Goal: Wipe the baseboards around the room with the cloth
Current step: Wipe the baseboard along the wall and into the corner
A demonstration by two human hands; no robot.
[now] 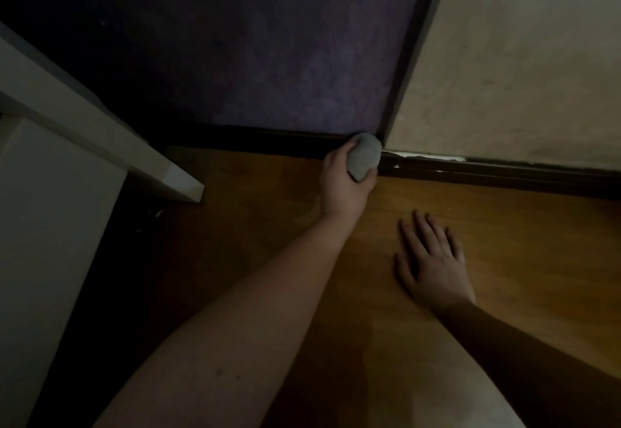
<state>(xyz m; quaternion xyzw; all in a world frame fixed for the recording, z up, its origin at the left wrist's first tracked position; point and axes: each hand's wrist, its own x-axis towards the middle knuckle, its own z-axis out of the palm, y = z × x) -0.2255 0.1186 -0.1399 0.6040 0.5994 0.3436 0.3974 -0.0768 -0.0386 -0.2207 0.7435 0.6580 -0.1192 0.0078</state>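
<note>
Left hand [342,182] gripping balled cloth [364,160] against dark baseboard [268,140] corner, right hand [433,259] flat, fingers spread on floor [521,243]

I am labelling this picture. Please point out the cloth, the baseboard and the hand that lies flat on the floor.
grey cloth [364,160], head view, its bunched middle.
dark baseboard [504,177], head view, its front face.
right hand [433,261], head view, its back.

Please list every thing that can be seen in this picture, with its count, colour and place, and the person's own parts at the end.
cloth: one, grey, bunched against the baseboard at the corner
baseboard: two runs, dark brown, along the foot of both walls
purple wall: one, behind
cream wall: one, right
floor: one, brown wood
white furniture: one, left
left hand: one, grips the cloth
right hand: one, flat on the floor
</note>
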